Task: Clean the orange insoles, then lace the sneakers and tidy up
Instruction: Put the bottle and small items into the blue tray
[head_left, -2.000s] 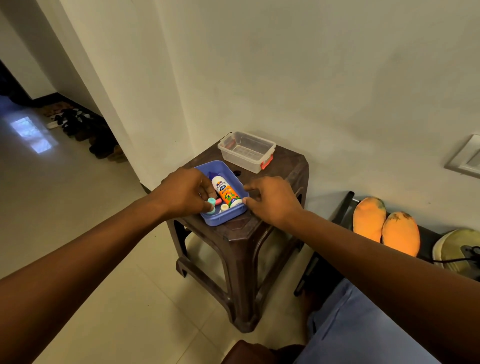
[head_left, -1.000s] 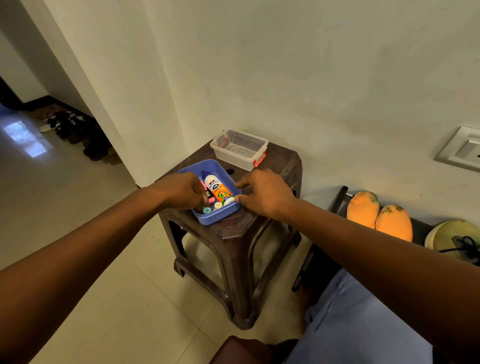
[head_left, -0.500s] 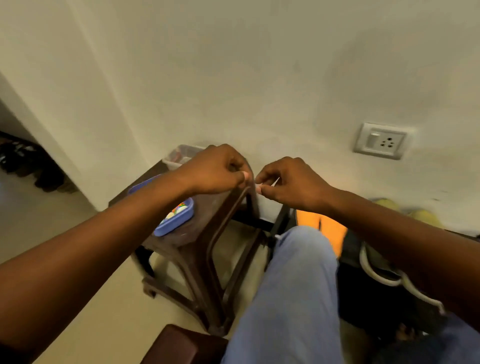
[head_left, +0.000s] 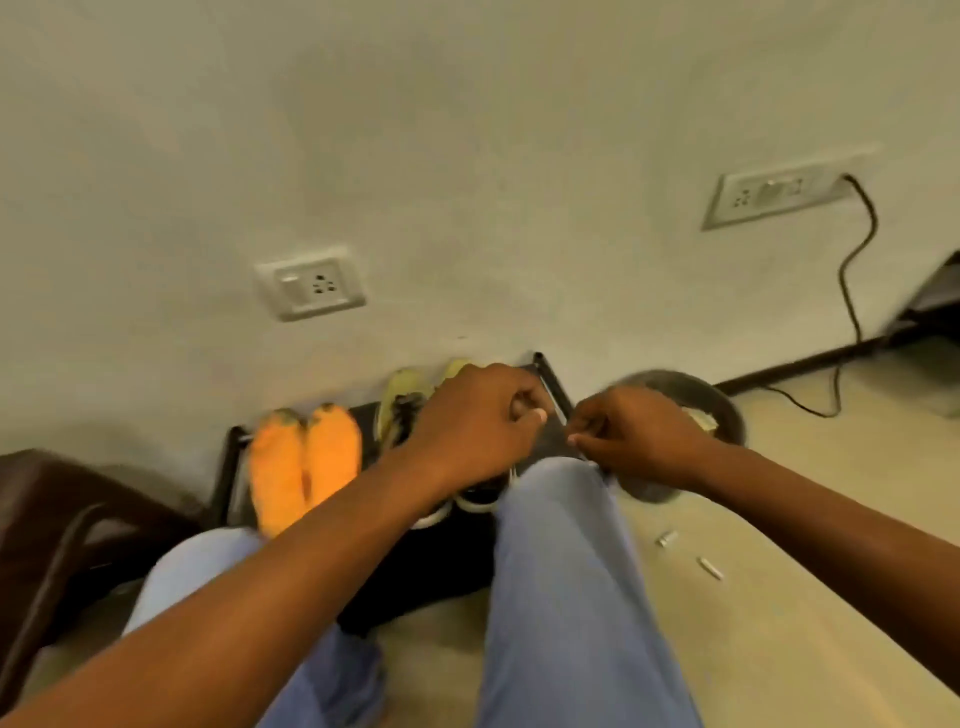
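1. The view has swung right and down since half a second ago: the brown stool (head_left: 62, 525), then mid-frame with the blue tray on it, now shows only as a dark corner at the lower left edge, and the tray is out of sight.
2. The left hand (head_left: 475, 423) and right hand (head_left: 636, 436) stay close together at centre frame, both with fingers curled and fingertips pinched — something thin seems held between them, but blur hides what it is.
3. The orange insoles (head_left: 304, 470) stand side by side left of centre, leaning on the black rack (head_left: 231, 467) against the wall.
4. The yellow-green sneakers (head_left: 402, 405) sit just right of the insoles, partly hidden behind the left hand; a white lace loop (head_left: 480, 503) shows below it.
5. Newly in view: a grey round basin (head_left: 722, 410) behind the right hand, two small pale pieces (head_left: 688, 553) on the floor at right, and a second wall socket (head_left: 779, 200) with a black cord — upper right.
6. Blue-trousered knees (head_left: 566, 519) fill the lower centre.
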